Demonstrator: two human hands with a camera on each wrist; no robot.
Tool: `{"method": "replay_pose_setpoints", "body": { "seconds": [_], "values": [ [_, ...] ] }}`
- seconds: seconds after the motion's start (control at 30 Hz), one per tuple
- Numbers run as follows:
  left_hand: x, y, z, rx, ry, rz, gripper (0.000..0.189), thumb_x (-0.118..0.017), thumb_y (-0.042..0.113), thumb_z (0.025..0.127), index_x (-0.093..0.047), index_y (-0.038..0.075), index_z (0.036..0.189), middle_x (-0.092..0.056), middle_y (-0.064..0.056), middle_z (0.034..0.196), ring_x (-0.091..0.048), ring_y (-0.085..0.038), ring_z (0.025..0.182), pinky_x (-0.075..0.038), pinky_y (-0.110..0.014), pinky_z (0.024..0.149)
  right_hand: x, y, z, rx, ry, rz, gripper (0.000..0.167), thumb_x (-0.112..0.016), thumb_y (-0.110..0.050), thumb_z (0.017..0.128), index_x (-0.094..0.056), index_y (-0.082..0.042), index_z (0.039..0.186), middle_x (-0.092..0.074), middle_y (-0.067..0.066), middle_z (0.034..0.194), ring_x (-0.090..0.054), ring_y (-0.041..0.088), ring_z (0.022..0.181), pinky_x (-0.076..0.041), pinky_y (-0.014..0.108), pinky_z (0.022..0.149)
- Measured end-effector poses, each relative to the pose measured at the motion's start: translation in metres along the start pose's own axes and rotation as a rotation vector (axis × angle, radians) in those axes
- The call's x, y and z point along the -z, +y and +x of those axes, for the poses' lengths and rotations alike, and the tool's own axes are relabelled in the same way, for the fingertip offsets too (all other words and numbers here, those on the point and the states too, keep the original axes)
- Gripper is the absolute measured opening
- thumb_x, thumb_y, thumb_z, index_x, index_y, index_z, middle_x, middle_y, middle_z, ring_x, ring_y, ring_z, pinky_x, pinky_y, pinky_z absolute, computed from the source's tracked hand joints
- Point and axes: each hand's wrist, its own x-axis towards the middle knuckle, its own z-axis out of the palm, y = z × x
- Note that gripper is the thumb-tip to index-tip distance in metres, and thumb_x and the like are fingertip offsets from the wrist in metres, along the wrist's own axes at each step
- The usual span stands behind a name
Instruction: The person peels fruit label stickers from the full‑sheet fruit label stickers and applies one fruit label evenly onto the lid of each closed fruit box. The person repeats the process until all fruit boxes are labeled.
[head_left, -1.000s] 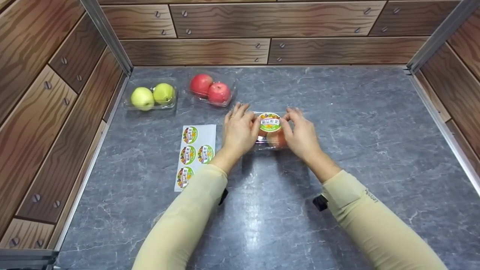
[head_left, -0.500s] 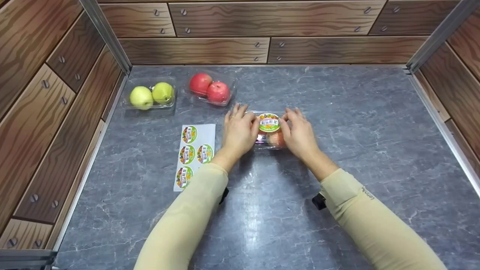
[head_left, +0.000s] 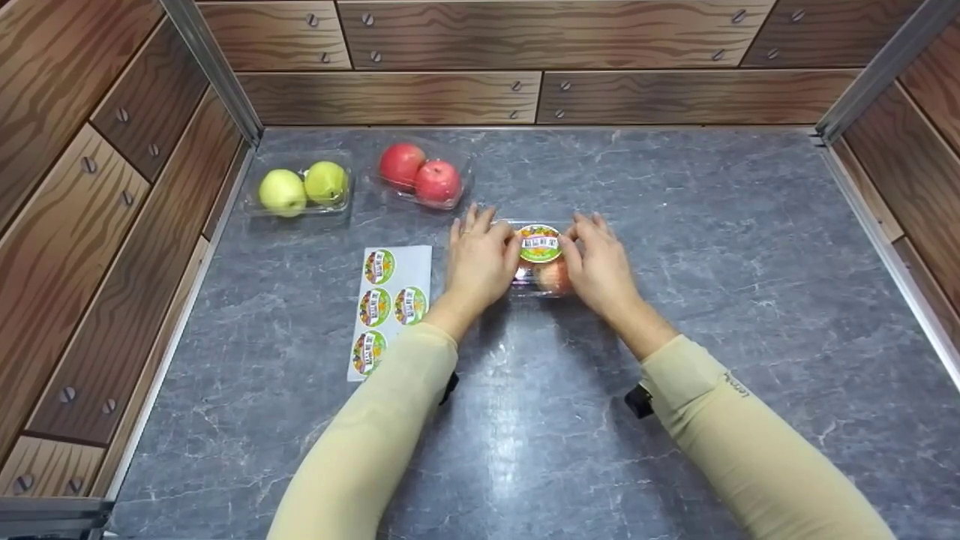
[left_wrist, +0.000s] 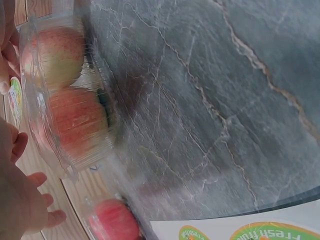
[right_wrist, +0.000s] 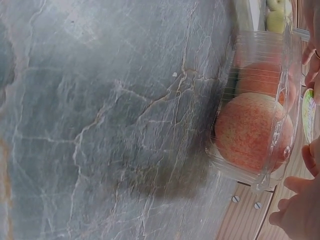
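A round fruit-label sticker is held over a clear plastic clamshell box near the table's middle. My left hand pinches the sticker's left edge with thumb and finger. My right hand pinches its right edge. Inside the box are two peaches, one peach showing well in the left wrist view and a peach in the right wrist view. From the side, the sticker is just above the lid; whether it touches the lid I cannot tell.
Left of the box lies a white sheet with several round stickers. Behind it stand a clear box of two red apples and a clear box of two yellow-green fruits. Wood-patterned walls border the grey marbled table.
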Motion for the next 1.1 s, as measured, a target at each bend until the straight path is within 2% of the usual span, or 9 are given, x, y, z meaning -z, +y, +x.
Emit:
{"method": "replay_pose_setpoints", "body": {
  "seconds": [0.2,0.77,1.1],
  "values": [
    [-0.0005,0.0006,0.0001,0.012,-0.015,0.003,0.026,-0.059,0.031,0.108,-0.076,0.011,0.107,-0.055,-0.021,0.154,-0.036,-0.045,0.153,-0.022,-0.064,0.125,-0.0005,0.0002,0.0001,0.012,0.009,-0.004,0.018,-0.061,-0.015,0.106,-0.065,0.002,0.102,-0.057,0.030,0.147,-0.044,0.052,0.145,-0.023,0.053,0.128],
    [-0.0029,-0.0022,-0.0001,0.009,0.002,0.009,0.023,-0.063,0.030,0.105,-0.074,0.010,0.099,-0.056,-0.021,0.153,-0.037,-0.044,0.153,-0.022,-0.065,0.125,-0.0031,0.0011,-0.0012,0.026,0.029,-0.008,0.016,-0.065,-0.014,0.104,-0.065,0.001,0.097,-0.059,0.029,0.145,-0.046,0.052,0.144,-0.027,0.055,0.126],
    [-0.0039,-0.0025,0.0005,0.016,-0.001,0.024,0.025,-0.064,0.032,0.105,-0.074,0.011,0.096,-0.056,-0.020,0.154,-0.037,-0.043,0.153,-0.021,-0.065,0.125,-0.0029,0.0015,0.0001,-0.018,-0.008,-0.014,0.017,-0.067,-0.016,0.103,-0.067,0.001,0.097,-0.055,0.027,0.150,-0.041,0.053,0.147,-0.021,0.055,0.128]
  ]
}}
